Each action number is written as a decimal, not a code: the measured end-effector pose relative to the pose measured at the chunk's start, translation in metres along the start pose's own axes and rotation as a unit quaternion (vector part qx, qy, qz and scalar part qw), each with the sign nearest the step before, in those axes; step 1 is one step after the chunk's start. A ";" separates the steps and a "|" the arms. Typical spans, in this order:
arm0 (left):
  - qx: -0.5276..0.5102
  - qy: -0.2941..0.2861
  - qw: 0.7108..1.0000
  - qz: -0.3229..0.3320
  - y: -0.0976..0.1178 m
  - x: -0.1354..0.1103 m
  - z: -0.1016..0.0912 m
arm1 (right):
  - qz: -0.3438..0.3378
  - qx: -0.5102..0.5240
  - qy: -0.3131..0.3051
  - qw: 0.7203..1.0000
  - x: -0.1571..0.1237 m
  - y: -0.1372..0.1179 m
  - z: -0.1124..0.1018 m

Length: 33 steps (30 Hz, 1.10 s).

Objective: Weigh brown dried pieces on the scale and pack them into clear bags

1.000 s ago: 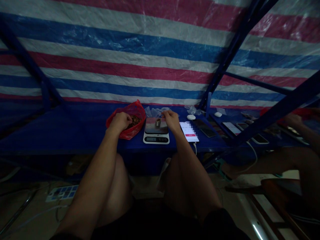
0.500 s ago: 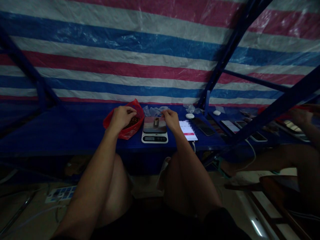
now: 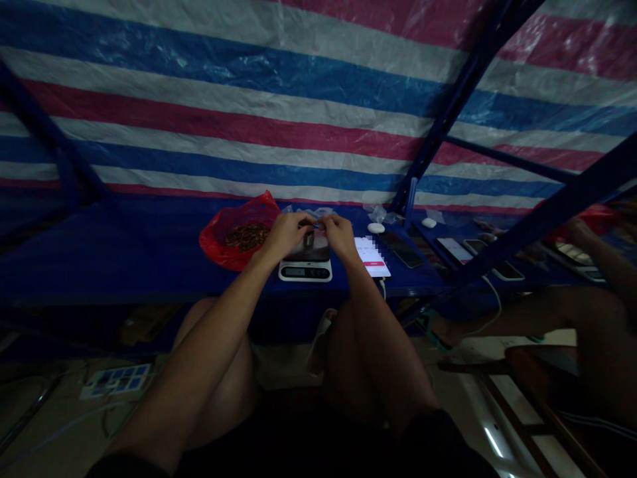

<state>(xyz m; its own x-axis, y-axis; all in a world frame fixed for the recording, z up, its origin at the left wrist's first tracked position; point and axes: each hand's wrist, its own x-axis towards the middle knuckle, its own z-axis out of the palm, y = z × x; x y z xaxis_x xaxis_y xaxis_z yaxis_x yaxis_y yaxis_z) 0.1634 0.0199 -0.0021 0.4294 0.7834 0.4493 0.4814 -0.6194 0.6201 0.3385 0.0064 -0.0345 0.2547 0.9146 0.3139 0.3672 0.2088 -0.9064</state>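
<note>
Left hand (image 3: 286, 234) near right hand (image 3: 340, 235) above scale (image 3: 305, 269) (red bag (image 3: 213, 248) beside).

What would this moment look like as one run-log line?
left hand: above scale; right hand: close by; cylinder: on scale; red bag: left of scale, brown pieces inside; phone: right of scale

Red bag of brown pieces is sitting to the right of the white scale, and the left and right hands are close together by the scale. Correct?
Not the side: the head view shows the red bag of brown pieces left of the white scale. The left hand and right hand are close together by it.
</note>
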 end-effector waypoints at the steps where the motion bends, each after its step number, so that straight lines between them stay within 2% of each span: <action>1: 0.005 -0.005 1.000 0.003 -0.001 0.000 0.000 | 0.000 -0.002 0.001 1.000 0.000 0.000 -0.001; 8: 0.005 -0.021 1.000 0.004 -0.003 0.000 0.004 | -0.001 -0.004 0.004 1.000 -0.001 -0.005 -0.001; 15: -0.050 0.000 0.999 0.005 -0.005 -0.001 0.007 | -0.005 -0.002 -0.001 1.000 -0.001 -0.005 -0.001; 19: -0.036 0.056 0.998 -0.006 -0.004 -0.007 -0.014 | 0.005 0.010 0.006 1.000 -0.001 -0.006 -0.002; 21: 0.013 0.100 0.994 -0.044 -0.013 -0.014 -0.034 | 0.007 0.010 0.009 1.000 -0.002 -0.007 -0.002; 23: 0.088 0.113 0.984 -0.108 -0.028 -0.023 -0.054 | 0.004 0.010 0.011 1.000 -0.002 -0.008 -0.003; 26: 0.195 0.041 0.957 -0.213 -0.058 -0.037 -0.077 | 0.002 0.008 0.008 1.000 -0.003 -0.009 -0.003; 29: 0.193 -0.044 0.944 -0.265 -0.078 -0.043 -0.083 | 0.005 0.008 0.007 1.000 -0.003 -0.011 -0.001; 33: 0.151 -0.026 0.954 -0.258 -0.082 -0.042 -0.079 | 0.009 0.014 -0.002 1.000 -0.004 -0.012 0.003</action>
<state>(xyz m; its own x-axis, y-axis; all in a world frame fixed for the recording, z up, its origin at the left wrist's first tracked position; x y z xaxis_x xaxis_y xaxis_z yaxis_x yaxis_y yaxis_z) 0.0456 0.0418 -0.0214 0.1095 0.9892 0.0973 0.8334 -0.1447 0.5334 0.3305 0.0015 -0.0260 0.2573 0.9198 0.2963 0.3372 0.2018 -0.9195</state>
